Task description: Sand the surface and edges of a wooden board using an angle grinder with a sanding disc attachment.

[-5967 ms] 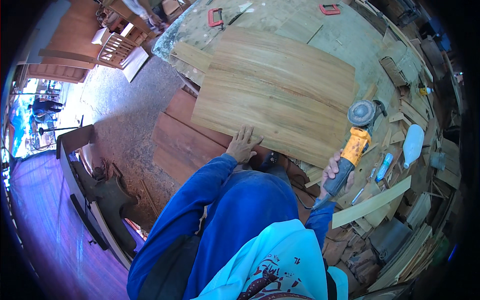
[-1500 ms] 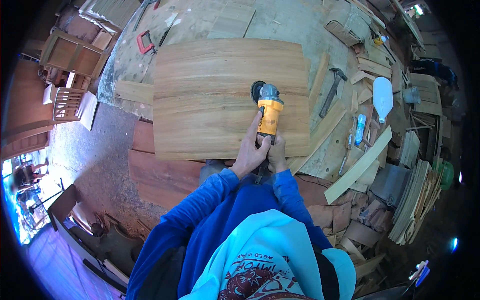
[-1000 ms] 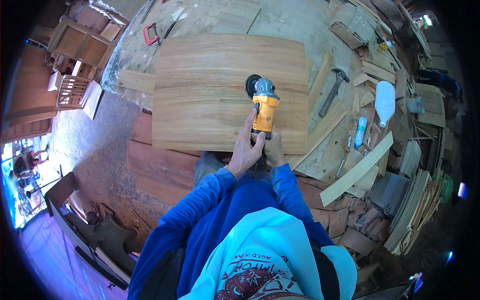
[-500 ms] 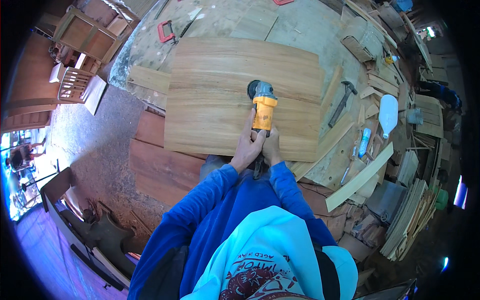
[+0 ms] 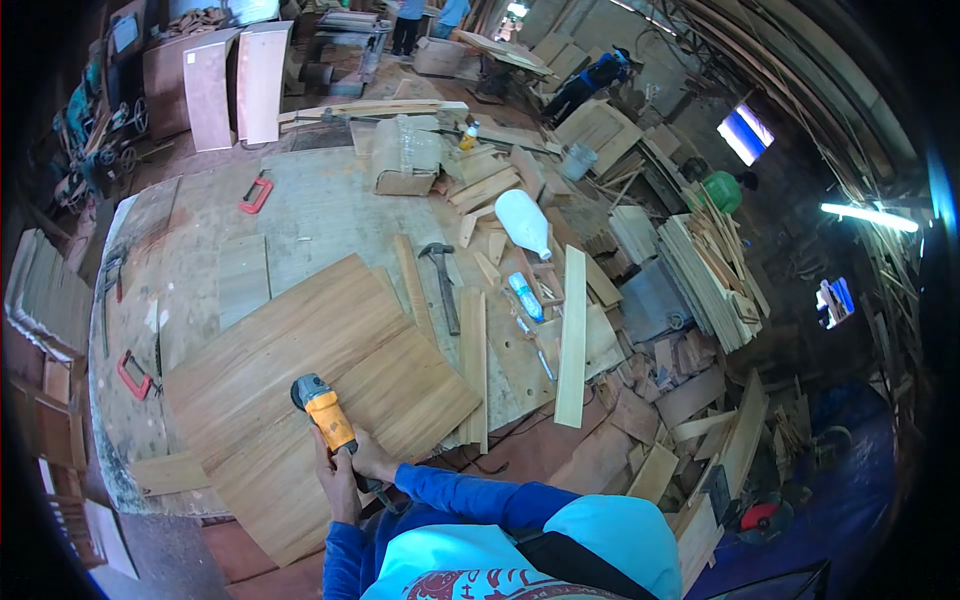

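Both of my hands are closed on a yellow and grey angle grinder (image 5: 326, 412), its dark disc end pointing away from me. My left hand (image 5: 336, 478) wraps the left side of its body, with the thumb near the rear of the grip. My right hand (image 5: 373, 458) holds the rear end from the right. Beneath the grinder lies a wide, pale brown wooden panel (image 5: 265, 345) with visible grain; whether the disc touches it I cannot tell. The panel rests on a large, worn worktable (image 5: 330, 215).
Right of the panel lie a hammer (image 5: 441, 285), wood strips (image 5: 572, 340), a small blue-labelled bottle (image 5: 526, 297) and a white jug (image 5: 522, 223). Red clamps (image 5: 256, 193) sit on the table's left half. Stacked boards (image 5: 705, 275) stand to the right. A person (image 5: 592, 82) is farther back.
My view has swung to the right and up, so the table and panel appear turned and farther left. Both hands keep their hold on the grinder.
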The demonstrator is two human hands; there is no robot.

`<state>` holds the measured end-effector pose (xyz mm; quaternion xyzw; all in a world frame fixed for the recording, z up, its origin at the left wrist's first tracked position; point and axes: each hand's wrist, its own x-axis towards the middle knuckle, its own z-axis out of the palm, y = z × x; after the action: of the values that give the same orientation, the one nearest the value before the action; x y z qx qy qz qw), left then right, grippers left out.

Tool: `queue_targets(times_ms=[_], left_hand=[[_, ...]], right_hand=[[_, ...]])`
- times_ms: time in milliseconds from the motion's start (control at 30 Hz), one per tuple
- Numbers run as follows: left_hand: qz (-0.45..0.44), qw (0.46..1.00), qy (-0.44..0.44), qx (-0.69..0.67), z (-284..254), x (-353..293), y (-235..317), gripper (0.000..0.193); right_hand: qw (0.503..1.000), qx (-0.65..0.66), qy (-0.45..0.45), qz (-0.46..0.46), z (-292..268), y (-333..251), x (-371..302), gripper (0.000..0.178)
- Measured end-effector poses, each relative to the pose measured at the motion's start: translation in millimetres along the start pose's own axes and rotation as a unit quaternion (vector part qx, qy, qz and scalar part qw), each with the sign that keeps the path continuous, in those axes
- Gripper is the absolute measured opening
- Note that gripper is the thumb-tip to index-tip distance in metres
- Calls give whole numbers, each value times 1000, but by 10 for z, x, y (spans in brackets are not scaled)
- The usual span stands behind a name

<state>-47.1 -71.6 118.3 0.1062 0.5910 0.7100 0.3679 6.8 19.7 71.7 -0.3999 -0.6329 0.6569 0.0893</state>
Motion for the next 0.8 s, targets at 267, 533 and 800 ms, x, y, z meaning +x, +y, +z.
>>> queue_targets(times_ms=[267,533,800], left_hand=[[-5,1000,-3,-19,-184,24,-166,60],[111,983,119,83,-219,309,-628,73],[-33,987,119,105,-637,599,-485,46]], right_hand=[[998,-24,-37,36,82,112,15,86],[996,-2,-48,-81,94,284,205,35],[991,-119,-51,-36,459,247,335,49]])
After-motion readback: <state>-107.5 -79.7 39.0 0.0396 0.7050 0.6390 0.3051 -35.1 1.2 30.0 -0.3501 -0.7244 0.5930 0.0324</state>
